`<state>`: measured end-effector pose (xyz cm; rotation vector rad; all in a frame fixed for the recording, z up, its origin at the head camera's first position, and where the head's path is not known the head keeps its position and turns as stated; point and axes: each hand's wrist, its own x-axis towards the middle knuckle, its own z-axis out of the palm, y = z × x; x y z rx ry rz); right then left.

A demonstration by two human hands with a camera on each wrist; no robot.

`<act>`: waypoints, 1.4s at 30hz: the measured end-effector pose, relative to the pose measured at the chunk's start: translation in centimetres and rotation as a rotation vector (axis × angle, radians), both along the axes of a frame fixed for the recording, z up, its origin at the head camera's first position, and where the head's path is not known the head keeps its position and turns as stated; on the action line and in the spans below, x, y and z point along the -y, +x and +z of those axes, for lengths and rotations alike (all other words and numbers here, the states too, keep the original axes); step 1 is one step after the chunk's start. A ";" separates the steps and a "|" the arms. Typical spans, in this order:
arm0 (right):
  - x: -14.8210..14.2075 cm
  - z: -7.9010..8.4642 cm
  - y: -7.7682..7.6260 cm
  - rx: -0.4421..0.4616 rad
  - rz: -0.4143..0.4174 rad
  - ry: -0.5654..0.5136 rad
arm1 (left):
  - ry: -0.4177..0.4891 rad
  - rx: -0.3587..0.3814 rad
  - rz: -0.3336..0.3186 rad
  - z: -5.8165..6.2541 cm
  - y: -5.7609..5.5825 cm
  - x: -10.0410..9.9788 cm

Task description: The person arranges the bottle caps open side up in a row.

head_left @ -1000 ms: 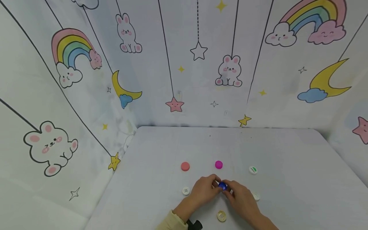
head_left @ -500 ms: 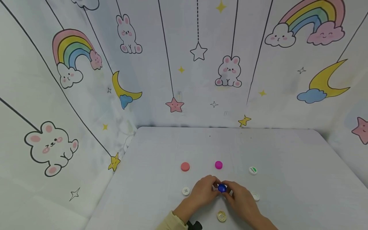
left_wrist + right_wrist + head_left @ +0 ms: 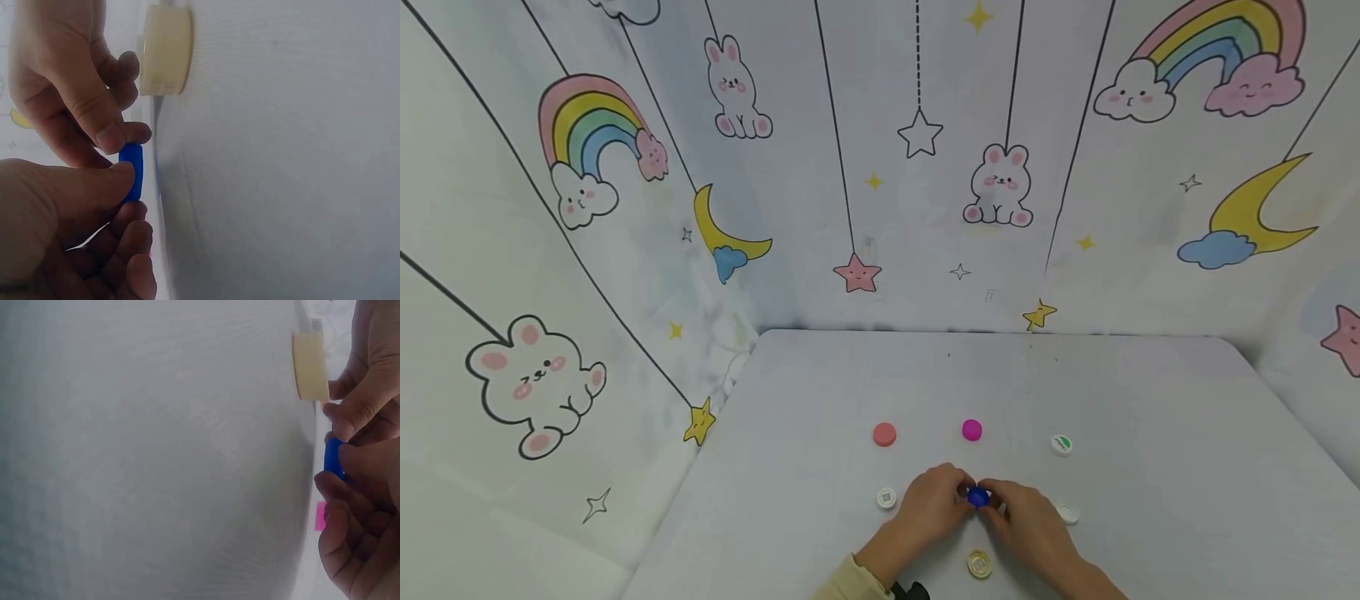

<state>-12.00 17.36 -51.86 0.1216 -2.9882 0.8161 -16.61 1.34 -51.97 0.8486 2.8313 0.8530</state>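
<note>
A small blue bottle cap [image 3: 977, 497] is held between both hands over the table. My left hand [image 3: 934, 500] pinches its left side with thumb and fingers. From the right, my right hand [image 3: 1026, 512] pinches the opposite side. In the left wrist view the blue cap [image 3: 132, 172] shows edge-on between the fingertips; the right wrist view also has the blue cap [image 3: 333, 456] in the fingers, its rim partly covered. A cream-yellow cap [image 3: 979, 564] lies in front of the hands. Beside the right hand, a white cap [image 3: 1067, 513] is partly hidden.
Around the hands lie more caps: coral red [image 3: 884, 434], magenta [image 3: 972, 430], white with a green mark [image 3: 1062, 445], and white [image 3: 887, 498] at the left. The white table [image 3: 790, 400] ends at a cartoon-printed backdrop [image 3: 917, 225]. A black object [image 3: 913, 592] sits by the left sleeve.
Both hands have brought the blue cap slightly toward the person. Its tilt has changed: the hollow side that showed earlier is less visible now. The other caps lie where they were.
</note>
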 end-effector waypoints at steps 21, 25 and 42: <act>0.1 0.1 -0.4 0.011 0.026 0.041 | -0.061 -0.015 -0.001 0.3 0.1 -0.4; 0.1 0.3 -0.4 0.019 0.029 0.041 | -0.063 -0.019 0.001 0.2 0.0 -0.4; 1.2 0.5 -0.1 -0.011 0.083 0.012 | 0.028 -0.044 0.093 0.5 0.4 2.4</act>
